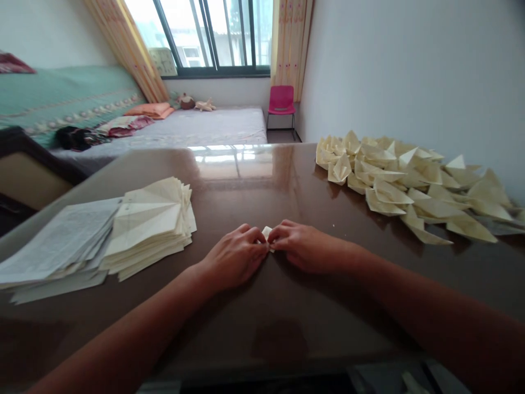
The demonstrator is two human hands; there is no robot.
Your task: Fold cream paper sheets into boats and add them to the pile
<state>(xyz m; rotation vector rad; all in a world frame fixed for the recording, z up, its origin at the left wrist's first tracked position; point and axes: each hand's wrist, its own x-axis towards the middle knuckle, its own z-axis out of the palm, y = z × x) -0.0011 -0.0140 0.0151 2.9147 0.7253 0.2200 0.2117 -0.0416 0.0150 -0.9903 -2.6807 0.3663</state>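
A small piece of folded cream paper [267,232] is pinched between my two hands over the middle of the table. My left hand [240,254] grips it from the left with closed fingers. From the right, my right hand [299,245] has its thumb and fingertips closed on the same paper. Most of the paper is hidden behind the fingers, so its full shape does not show. To the left lies a stack of creased cream sheets [143,224]. Many folded paper boats [394,172] are heaped at the right, near the wall.
Printed sheets [61,235] lie beside the cream stack on the brown glossy table [254,191]. A dark-framed chair [36,169] stands at the left. Beyond the table are a bed [217,128], a pink chair [281,101] and a window.
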